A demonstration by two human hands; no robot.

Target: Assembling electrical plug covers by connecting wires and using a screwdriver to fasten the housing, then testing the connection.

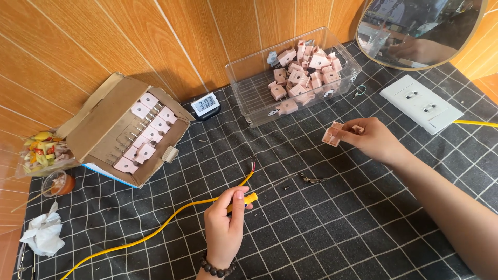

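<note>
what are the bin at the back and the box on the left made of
The bin looks like clear hard plastic: glossy, with the pink plugs visible through its walls. The box looks like brown matte cardboard, with folded flaps and rough edges.

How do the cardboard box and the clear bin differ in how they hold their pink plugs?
In the cardboard box the plugs lie in neat rows, flat faces up; in the clear bin they sit in a loose heap. The box is opaque with open flaps; the bin is see-through, with part of its floor bare. Both stand against the wall.

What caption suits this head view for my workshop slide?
Left hand grips a yellow-handled screwdriver beside a yellow cable; right hand holds a pink plug.
</note>
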